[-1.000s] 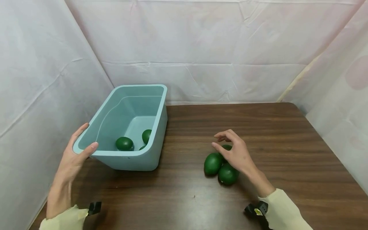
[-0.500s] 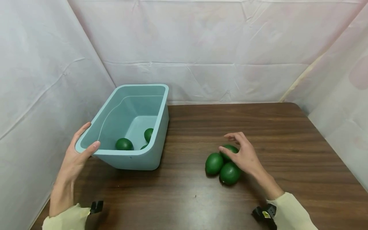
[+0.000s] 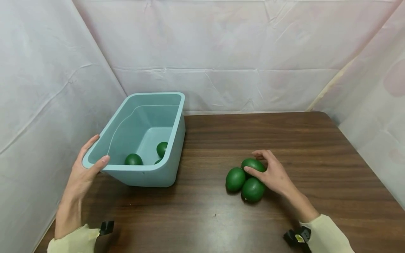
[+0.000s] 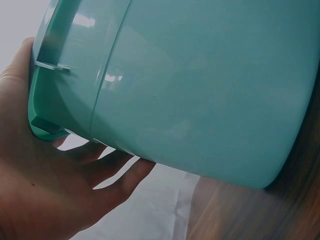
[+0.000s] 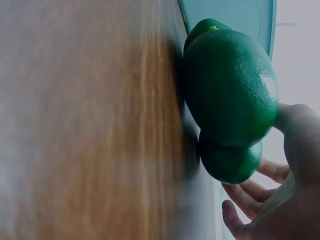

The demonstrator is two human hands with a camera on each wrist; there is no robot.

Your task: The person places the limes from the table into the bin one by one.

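I am looking at three green limes clustered touching one another, just right of centre in the head view: a far lime (image 3: 253, 164), a left lime (image 3: 235, 179) and a near lime (image 3: 252, 189). My right hand (image 3: 273, 173) is curling its thumb and fingers around the far lime; I cannot tell whether it is lifting it off the table (image 3: 316, 158). At centre left a teal bin (image 3: 172, 140) is sitting tilted, its near edge raised. My left hand (image 3: 83, 173) is gripping the bin's near left corner, thumb over the rim. Inside the bin two limes (image 3: 133, 159) are lying on the floor, a third partly hidden behind the rim. White sheets (image 3: 221, 52) are hanging behind and to both sides.
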